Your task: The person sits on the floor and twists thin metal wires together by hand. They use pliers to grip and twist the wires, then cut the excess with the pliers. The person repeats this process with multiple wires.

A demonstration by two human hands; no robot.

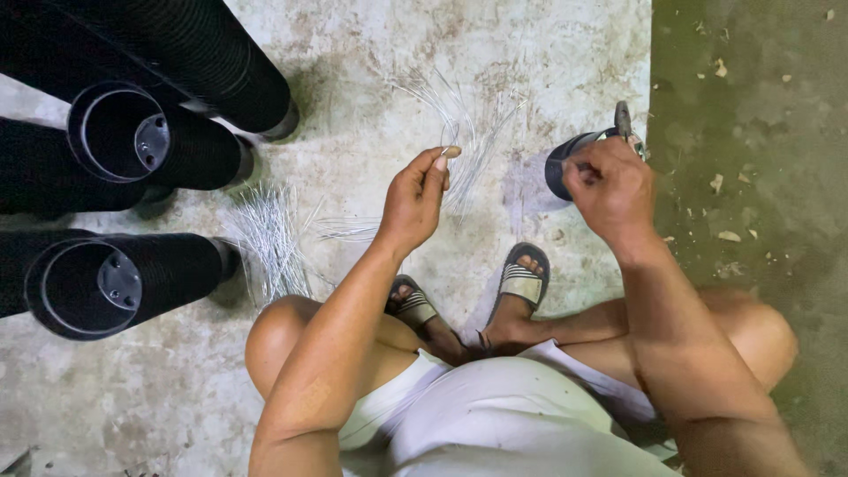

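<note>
We are pinching thin wire strands in left hand: light, springy, slippery, best pinched near ends. Right hand is gripping small black pot at rim, above floor; light, thin-walled.

One head-worn camera looks steeply down, close over the seated person's knees and the concrete floor
</note>
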